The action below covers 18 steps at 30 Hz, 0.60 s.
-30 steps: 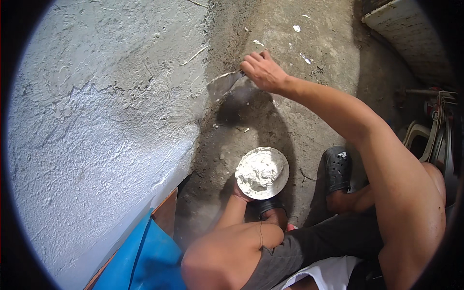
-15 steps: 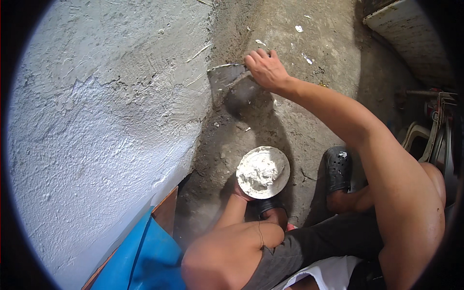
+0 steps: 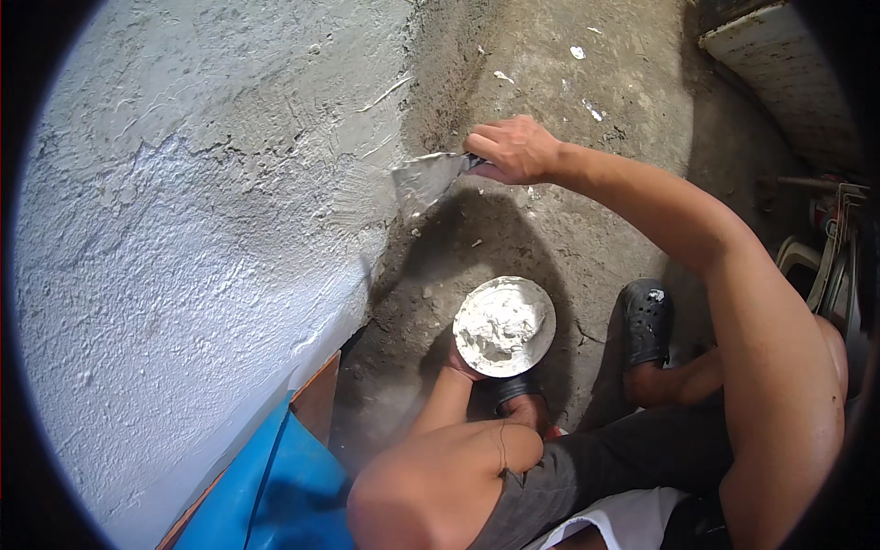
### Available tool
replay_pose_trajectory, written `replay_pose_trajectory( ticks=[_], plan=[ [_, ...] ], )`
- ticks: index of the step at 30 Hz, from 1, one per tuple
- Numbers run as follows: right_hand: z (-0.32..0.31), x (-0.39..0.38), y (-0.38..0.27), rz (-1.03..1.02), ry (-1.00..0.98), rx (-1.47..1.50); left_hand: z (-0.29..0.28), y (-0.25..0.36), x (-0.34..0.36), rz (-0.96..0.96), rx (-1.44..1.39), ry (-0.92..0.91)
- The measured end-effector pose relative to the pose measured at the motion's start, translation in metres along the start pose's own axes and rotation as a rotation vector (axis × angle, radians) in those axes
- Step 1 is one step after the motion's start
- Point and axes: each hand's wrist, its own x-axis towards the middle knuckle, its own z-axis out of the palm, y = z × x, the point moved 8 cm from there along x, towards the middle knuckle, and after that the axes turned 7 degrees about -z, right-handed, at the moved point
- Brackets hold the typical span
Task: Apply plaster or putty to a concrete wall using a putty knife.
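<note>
My right hand (image 3: 518, 149) is closed round the handle of a putty knife (image 3: 427, 181). Its wide, smeared blade meets the lower part of the rough grey-and-white wall (image 3: 211, 220) on the left. Below it, my left hand (image 3: 465, 360) grips a round white container (image 3: 549, 341) from its left side and underneath; most of those fingers are hidden. Thick white putty (image 3: 502, 316) lies heaped inside the container, with an uneven, scooped surface.
White splatters (image 3: 577, 52) dot the concrete floor (image 3: 587, 220). A blue sheet (image 3: 293, 481) and a brown board edge (image 3: 316, 403) lean at the wall's lower end. Pale furniture (image 3: 779, 73) stands far right, above metal-framed items (image 3: 830, 247). My dark clog (image 3: 647, 321) rests on the floor.
My right hand has brought the putty knife nearer along the wall, and the blade has tilted. The container in my left hand has hardly shifted.
</note>
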Motion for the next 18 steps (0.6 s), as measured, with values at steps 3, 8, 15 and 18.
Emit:
replay_pose_trajectory(
  ticks=[3, 8, 15, 18],
  plan=[
    [-0.001, 0.015, -0.01, -0.004, -0.035, 0.065, 0.0, 0.001, -0.003, -0.006, -0.049, -0.1],
    [-0.001, 0.01, -0.013, -0.064, 0.021, -0.045, 0.0, 0.001, -0.001, 0.004, -0.037, -0.121],
    [-0.021, 0.016, -0.021, -0.139, 0.224, -0.133, -0.012, 0.002, -0.004, -0.002, -0.026, -0.054],
    [-0.01, 0.025, -0.016, -0.041, 0.116, -0.164, -0.012, 0.002, -0.004, -0.001, -0.012, -0.057]
  ],
)
